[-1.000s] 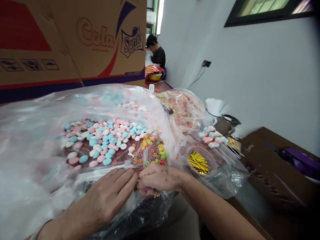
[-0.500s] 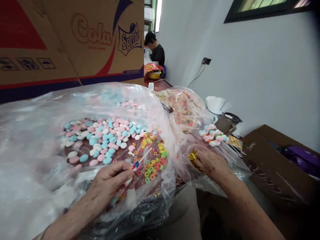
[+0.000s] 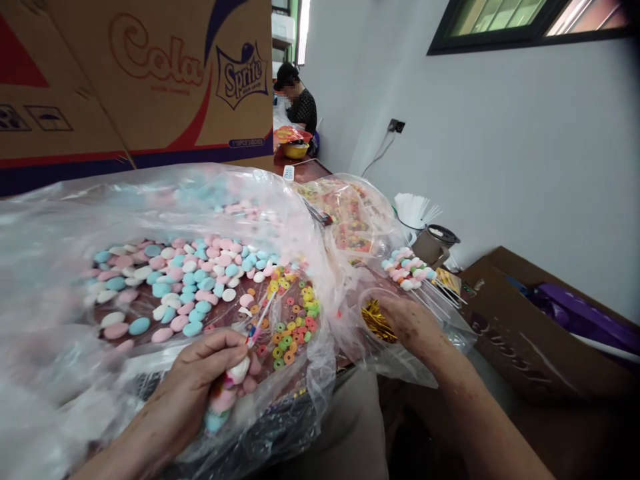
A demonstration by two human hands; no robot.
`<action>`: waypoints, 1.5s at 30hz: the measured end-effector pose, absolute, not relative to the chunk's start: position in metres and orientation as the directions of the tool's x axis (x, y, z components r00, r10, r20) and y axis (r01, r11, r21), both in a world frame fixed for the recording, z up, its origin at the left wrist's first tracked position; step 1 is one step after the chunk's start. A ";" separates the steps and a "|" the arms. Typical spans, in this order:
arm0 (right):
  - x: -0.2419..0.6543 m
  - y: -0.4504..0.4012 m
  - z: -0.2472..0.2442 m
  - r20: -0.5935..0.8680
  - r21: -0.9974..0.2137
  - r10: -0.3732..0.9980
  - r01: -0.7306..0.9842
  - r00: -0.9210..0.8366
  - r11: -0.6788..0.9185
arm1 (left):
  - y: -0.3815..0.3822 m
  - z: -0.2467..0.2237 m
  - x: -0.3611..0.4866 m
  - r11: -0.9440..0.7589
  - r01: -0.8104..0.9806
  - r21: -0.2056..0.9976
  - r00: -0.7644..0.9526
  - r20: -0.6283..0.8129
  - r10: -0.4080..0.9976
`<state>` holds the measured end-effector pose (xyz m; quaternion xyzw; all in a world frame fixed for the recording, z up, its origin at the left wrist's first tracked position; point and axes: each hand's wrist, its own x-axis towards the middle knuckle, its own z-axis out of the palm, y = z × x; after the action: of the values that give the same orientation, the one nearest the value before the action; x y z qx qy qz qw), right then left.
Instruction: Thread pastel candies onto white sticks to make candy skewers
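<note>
My left hand [image 3: 207, 363] is closed around the wrapped neck of a candy skewer [image 3: 223, 400]. Pink, white and blue pieces hang below its fingers, and the white stick slants up past the thumb. My right hand [image 3: 407, 323] is at the right rim of a round clear tub holding gold twist ties [image 3: 376, 321]. Its fingers are turned away and mostly hidden, so whether they grip a tie does not show. Pink, blue and white candies [image 3: 193, 280] lie in the open plastic bag [image 3: 215, 180], beside colourful ring candies [image 3: 295, 327].
Finished candy skewers [image 3: 407, 267] lie right of the tub, near a brown mug [image 3: 434, 243] and white sticks [image 3: 413, 210]. A second bag of ring candies [image 3: 350, 220] lies behind. Large cartons [image 3: 150, 80] stand at the left; another carton [image 3: 530, 333] is at the right. A person [image 3: 300, 100] sits farther back.
My left hand has tilted the skewer, bringing more of its candies into sight. My right hand has drawn off the gold ties toward the tub's right rim. The view has shifted slightly right.
</note>
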<state>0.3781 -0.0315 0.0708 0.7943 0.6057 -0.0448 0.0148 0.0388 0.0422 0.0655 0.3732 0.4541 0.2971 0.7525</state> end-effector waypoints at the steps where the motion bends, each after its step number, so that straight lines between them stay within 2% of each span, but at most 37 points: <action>1: 0.379 -0.032 0.070 -0.065 -0.043 0.966 0.966 0.250 -0.253 | 0.042 0.065 0.039 0.550 -0.115 0.827 0.426 -0.459 0.780; 10: 0.388 -0.041 0.070 0.148 -0.096 0.964 0.973 0.222 -0.210 | 0.035 0.068 0.041 0.545 -0.165 0.822 0.500 -0.407 0.765; 12: 0.376 -0.042 0.073 0.279 -0.223 0.937 0.963 0.208 -0.148 | 0.032 0.070 0.046 0.539 -0.192 0.820 0.512 -0.385 0.768; 15: 0.333 -0.036 0.073 0.413 -0.554 0.878 0.832 0.241 0.032 | 0.026 0.072 0.061 0.553 -0.233 0.800 0.567 -0.350 0.746; 18: 0.277 -0.026 0.068 0.293 -0.795 0.914 0.602 0.279 0.072 | 0.022 0.073 0.075 0.542 -0.260 0.799 0.598 -0.308 0.740; 21: 0.237 -0.019 0.063 0.161 -0.902 0.965 0.427 0.208 0.058 | 0.020 0.072 0.080 0.517 -0.265 0.814 0.589 -0.288 0.755; 24: 0.224 -0.017 0.062 0.085 -0.946 0.990 0.322 0.116 0.043 | 0.020 0.071 0.077 0.527 -0.264 0.808 0.568 -0.312 0.762; 31: 0.228 -0.015 0.057 0.129 -0.946 0.990 0.306 0.050 0.108 | 0.017 0.066 0.075 0.543 -0.276 0.793 0.495 -0.367 0.788; 35: 0.225 -0.015 0.054 0.228 -0.880 0.973 0.432 0.020 0.197 | 0.015 0.062 0.079 0.495 -0.295 0.817 0.423 -0.353 0.835; 37: 0.222 -0.015 0.053 0.358 -0.766 0.934 0.570 -0.002 0.295 | 0.015 0.062 0.079 0.466 -0.261 0.845 0.377 -0.355 0.855; 39: 0.219 -0.016 0.052 0.536 -0.532 0.842 0.749 -0.063 0.395 | 0.018 0.062 0.079 0.441 -0.206 0.874 0.352 -0.354 0.866; 41: 0.219 -0.016 0.052 0.667 -0.223 0.719 0.868 -0.195 0.443 | 0.024 0.065 0.077 0.417 -0.146 0.897 0.353 -0.346 0.869; 43: 0.223 -0.016 0.055 0.685 0.010 0.635 0.876 -0.357 0.482 | 0.033 0.069 0.074 0.387 -0.057 0.920 0.398 -0.335 0.854; 45: 0.230 -0.013 0.059 0.628 0.127 0.577 0.801 -0.521 0.585 | 0.043 0.075 0.070 0.347 0.089 0.934 0.502 -0.343 0.794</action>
<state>0.2304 -0.0134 0.0592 0.4065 0.8476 0.2054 -0.2722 0.0702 0.0431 0.0750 0.5127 0.4305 0.2525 0.6986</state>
